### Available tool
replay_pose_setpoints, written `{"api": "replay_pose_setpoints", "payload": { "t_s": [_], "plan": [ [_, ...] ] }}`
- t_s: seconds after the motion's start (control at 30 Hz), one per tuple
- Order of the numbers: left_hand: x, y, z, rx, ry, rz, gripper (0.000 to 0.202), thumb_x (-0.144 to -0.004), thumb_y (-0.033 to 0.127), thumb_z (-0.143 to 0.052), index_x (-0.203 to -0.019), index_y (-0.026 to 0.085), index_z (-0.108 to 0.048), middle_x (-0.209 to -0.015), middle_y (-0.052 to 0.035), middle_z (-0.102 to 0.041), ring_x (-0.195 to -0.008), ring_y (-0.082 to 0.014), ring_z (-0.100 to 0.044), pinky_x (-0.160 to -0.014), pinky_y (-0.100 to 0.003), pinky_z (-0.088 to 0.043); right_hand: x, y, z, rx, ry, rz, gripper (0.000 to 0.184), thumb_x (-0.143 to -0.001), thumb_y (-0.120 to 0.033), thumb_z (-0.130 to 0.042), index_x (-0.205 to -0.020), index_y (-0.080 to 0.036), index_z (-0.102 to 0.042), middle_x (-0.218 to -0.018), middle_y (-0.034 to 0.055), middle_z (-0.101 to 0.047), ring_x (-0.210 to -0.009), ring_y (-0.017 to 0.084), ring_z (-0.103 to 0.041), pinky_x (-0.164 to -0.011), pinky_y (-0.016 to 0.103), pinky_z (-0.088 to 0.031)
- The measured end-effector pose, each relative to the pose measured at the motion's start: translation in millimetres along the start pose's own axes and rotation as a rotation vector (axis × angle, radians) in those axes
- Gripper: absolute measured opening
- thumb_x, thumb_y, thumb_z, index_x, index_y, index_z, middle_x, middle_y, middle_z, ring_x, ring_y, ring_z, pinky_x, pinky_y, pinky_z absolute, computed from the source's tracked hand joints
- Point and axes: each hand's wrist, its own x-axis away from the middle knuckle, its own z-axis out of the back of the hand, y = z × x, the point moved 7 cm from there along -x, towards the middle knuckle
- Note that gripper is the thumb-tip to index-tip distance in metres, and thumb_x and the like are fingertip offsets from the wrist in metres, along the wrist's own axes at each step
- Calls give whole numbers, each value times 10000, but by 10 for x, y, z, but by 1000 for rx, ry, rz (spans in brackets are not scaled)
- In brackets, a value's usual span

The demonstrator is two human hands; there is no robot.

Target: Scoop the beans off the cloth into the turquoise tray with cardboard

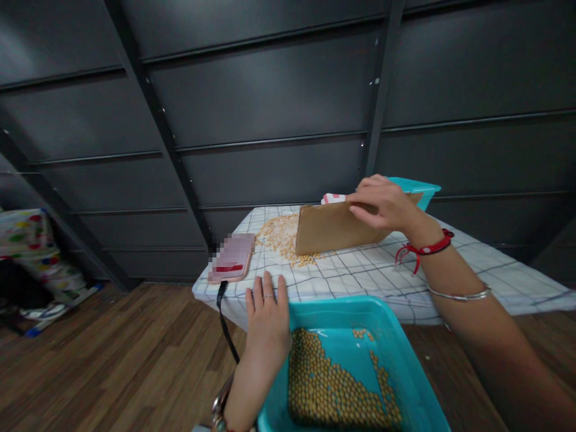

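Note:
My right hand [380, 201] grips the top edge of a piece of brown cardboard [335, 229] that stands on its edge on the table. Yellow soybeans [281, 234] lie scattered to the left of the cardboard, a few of them at its foot. My left hand [269, 318] is flat with fingers stretched out at the table's front edge, beside the left rim of a turquoise tray [382, 309]. Inside that tray lie many soybeans [333, 384], mostly toward the near left. Whether my left palm presses on the rim is hard to see.
A phone [231, 258] with a black strap lies at the table's left corner. Behind my right hand stands another turquoise container [425, 189], with a pink and white item [333, 198] near it. The checked cloth [270, 270] covers the table; a dark panelled wall [270, 108] rises behind.

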Motion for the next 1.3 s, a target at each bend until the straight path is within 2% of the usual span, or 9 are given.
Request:
{"api": "replay_pose_setpoints", "payload": {
  "t_s": [0.2, 0.4, 0.7, 0.8, 0.9, 1.0, 1.13, 1.3],
  "plan": [
    [-16, -7, -47, -17, 40, -3, 745, -615, 53, -414, -1343, 117, -267, -1437, -187, -253, -1304, -345, -213, -1029, -549, -216, -2, -109, 161, 47, 5, 47, 212, -850, -224, -406, -866, -155, -606, -709, 55, -585, -702, 155, -481, -637, 291, -355],
    [-13, 8, -44, -37, 62, -24, 763, -600, 50, -436, -1342, 99, -265, -1430, -224, -235, -1296, -366, -222, -1019, -554, -236, 96, -286, 114, 119, -98, 137, 218, -861, -201, -392, -831, -156, -603, -754, 58, -618, -723, 152, -508, -673, 297, -358],
    [32, 22, 59, -57, 17, 4, 712, -632, 24, -424, -1331, 82, -303, -1415, -231, -255, -1287, -367, -229, -1028, -528, -238, 169, -533, 165, 176, -136, 216, 222, -827, -82, -390, -840, -155, -600, -718, 35, -629, -659, 130, -504, -680, 290, -364],
    [31, 20, 74, -38, -5, 13, 710, -641, 15, -418, -1336, 79, -294, -1419, -231, -246, -1290, -369, -217, -1032, -530, -228, 156, -612, 237, 199, -115, 242, 244, -815, -47, -376, -831, -148, -598, -700, 28, -623, -672, 131, -502, -703, 293, -370],
    [32, 21, 85, -20, -30, 18, 710, -641, 7, -413, -1337, 73, -291, -1421, -233, -240, -1293, -372, -206, -1035, -533, -223, 143, -684, 335, 244, -29, 264, 250, -821, -40, -367, -829, -144, -594, -707, 29, -633, -680, 129, -506, -724, 295, -375],
    [38, 16, 103, -16, -29, 20, 712, -636, 4, -410, -1336, 74, -295, -1422, -230, -241, -1294, -368, -208, -1036, -531, -222, 148, -711, 378, 291, 16, 254, 247, -828, -39, -368, -821, -151, -589, -707, 26, -641, -650, 121, -495, -731, 297, -379],
    [46, -2, 83, -46, -33, 23, 720, -629, 12, -411, -1336, 84, -294, -1423, -223, -247, -1291, -363, -220, -1033, -522, -236, 206, -685, 348, 291, -10, 234, 277, -829, -22, -343, -787, -156, -582, -705, 20, -647, -593, 105, -482, -735, 295, -383],
    [48, 8, 74, -56, -7, 11, 711, -641, 16, -409, -1338, 88, -290, -1416, -227, -261, -1290, -365, -226, -1030, -531, -240, 309, -633, 351, 264, -22, 231, 262, -821, -22, -359, -822, -157, -584, -730, 13, -660, -633, 102, -524, -761, 291, -399]
  ]
}}
